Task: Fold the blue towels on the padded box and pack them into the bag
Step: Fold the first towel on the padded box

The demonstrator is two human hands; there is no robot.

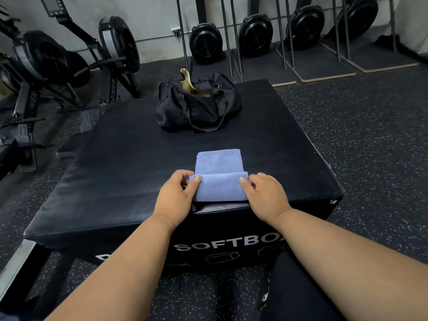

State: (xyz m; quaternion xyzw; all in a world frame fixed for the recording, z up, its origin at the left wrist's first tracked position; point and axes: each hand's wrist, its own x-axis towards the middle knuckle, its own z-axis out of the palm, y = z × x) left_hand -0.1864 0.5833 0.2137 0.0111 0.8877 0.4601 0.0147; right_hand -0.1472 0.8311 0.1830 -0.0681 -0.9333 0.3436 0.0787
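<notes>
Bag point(199, 105) interior hidden — box lettering point(231, 243) cut by forearm, perhaps "SOFTBOX".

Blue towel point(220, 176): soft matt cloth, fine nap, stitched hem. Padded box point(139, 158): smooth black vinyl-like cover with a dull sheen. Bag point(199, 105): matt black woven fabric. Floor point(361, 126): rough, speckled, rubber-like, matt

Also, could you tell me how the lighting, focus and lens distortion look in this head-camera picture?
Head view: dim, even light with a soft sheen on the padded box; blue towel and both hands sharp; wide-angle bending curves the box edges and the poles behind.
</notes>
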